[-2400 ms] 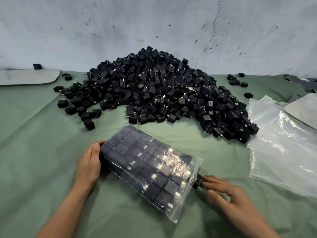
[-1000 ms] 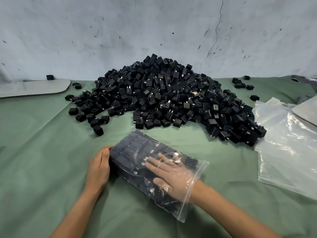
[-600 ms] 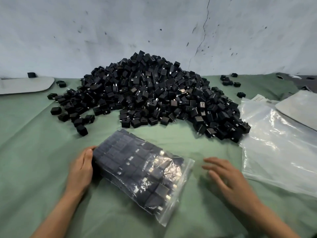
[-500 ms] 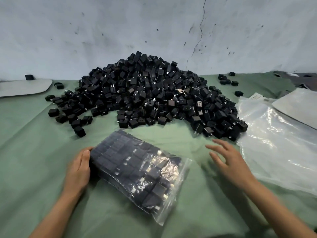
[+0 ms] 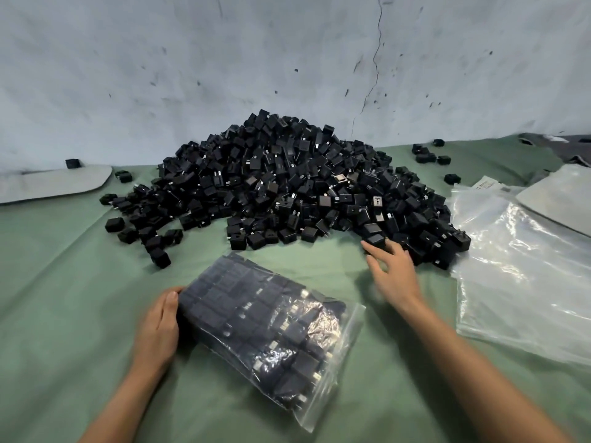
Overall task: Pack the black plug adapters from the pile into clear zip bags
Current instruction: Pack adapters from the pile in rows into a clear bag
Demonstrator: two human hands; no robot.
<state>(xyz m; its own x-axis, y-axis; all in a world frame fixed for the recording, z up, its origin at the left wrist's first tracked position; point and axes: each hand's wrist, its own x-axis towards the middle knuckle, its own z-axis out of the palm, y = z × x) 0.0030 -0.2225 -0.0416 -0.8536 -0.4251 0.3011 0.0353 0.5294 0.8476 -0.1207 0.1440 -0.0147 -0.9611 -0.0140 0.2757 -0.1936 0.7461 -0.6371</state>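
Reaching forward since the frame half a second ago, my right hand's fingers (image 5: 372, 252) have left the bare cloth and now meet the near right edge of the pile. They are spread apart and only slightly bent, their tips touching one black adapter (image 5: 374, 238) at the foot of the heap. Motion blur keeps me from telling whether any finger has closed on it. The right hand (image 5: 393, 276) sits palm down, forearm running back to the lower right.

My left hand (image 5: 158, 330) has not shifted. Its fingers (image 5: 169, 302) lie straight and together, pressed flat against the closed bottom end of the filled zip bag (image 5: 265, 327).

That bag lies slantwise on the green cloth (image 5: 64, 282) between my two hands, packed with rows of black plug adapters, metal prongs glinting towards its mouth. The mouth points to the lower right, and the empty plastic lip past the adapters lies loose.

Beyond it the pile of plug adapters (image 5: 287, 187) rises against the pale wall (image 5: 224, 59), with loose ones scattered at its left foot and a few strays (image 5: 425, 156) behind on the right.

A stack of empty clear zip bags (image 5: 524, 276) lies flat just to the right of the pile, touching its edge. A grey sheet (image 5: 563, 199) overlaps their far corner, and another grey sheet (image 5: 54, 183) lies at the far left.
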